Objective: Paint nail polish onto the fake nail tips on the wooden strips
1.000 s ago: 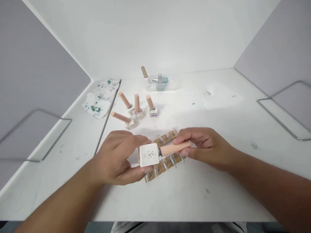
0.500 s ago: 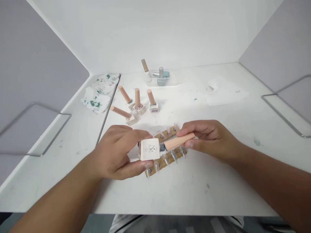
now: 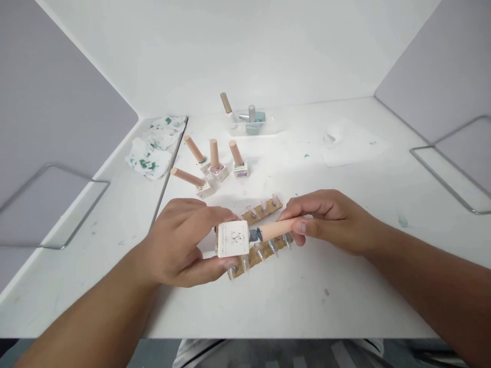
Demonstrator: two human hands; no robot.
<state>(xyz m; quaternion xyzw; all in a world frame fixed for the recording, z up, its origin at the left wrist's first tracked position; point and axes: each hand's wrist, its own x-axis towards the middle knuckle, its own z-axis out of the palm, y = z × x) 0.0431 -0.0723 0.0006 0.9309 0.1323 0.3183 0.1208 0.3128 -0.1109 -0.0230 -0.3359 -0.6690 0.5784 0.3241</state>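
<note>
**White bottle, peach cap: cap drawn clear of the neck**

White square polish bottle (image 3: 232, 238) is pinched in the left hand (image 3: 184, 250), thumb on top, fingers under, above the near middle of the white table (image 3: 345, 286). Right hand (image 3: 330, 220) is closed round the long peach cap (image 3: 278, 228), which lies level, pointing right. A grey-blue smeared neck (image 3: 255, 235) shows between bottle and cap; half a second ago that gap was narrower, and the cap sat tilted slightly upward.

Directly beneath both hands lies a brown cardboard strip (image 3: 261, 232) carrying clear pointed nail tips; bottle and fingers hide its middle. Behind it stand four more bottles (image 3: 215, 166) with the same tapered peach caps, one tipped over to the left. Farther back, a clear tray (image 3: 253, 125) holds a pale blue bottle with a grey cap. Crumpled, green-stained tissues (image 3: 153, 151) lie at far left, a flat white sheet (image 3: 353, 148) at far right. Bent wire frames (image 3: 452, 179) flank both sides.
</note>
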